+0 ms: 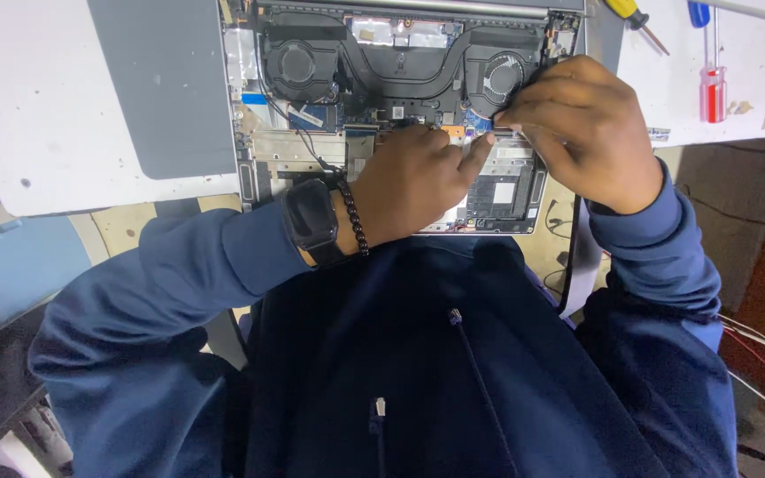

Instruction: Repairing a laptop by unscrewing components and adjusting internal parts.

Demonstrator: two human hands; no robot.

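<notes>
Here, the work sits inside an opened laptop (pixel 400 115) lying bottom-up on the white bench (pixel 64 106).

1. The left hand (pixel 413 181), with a dark watch (pixel 312 221) and a bead bracelet (pixel 353 217) at its wrist, rests on the lower board area with one finger stretched toward the right. It seems to press down and grips nothing that shows; keeping that pressure flat and light steadies the chassis without flexing the board.
2. The right hand (pixel 582 128) is bunched, fingertips pinched narrow just beside the right-hand fan (pixel 498 75). What it pinches is too small to tell. A straight pull or push, not a twist, looks the safer course there.
3. Thin black cables (pixel 298 133) run near the left fan (pixel 294 64); sleeves should stay off them.
4. The yellow-handled screwdriver (pixel 630 13) and the red-handled screwdriver (pixel 711 88) lie well apart at the upper right, within the right hand's reach.
5. The detached grey cover (pixel 166 88) lies left of the chassis, out of the way.
</notes>
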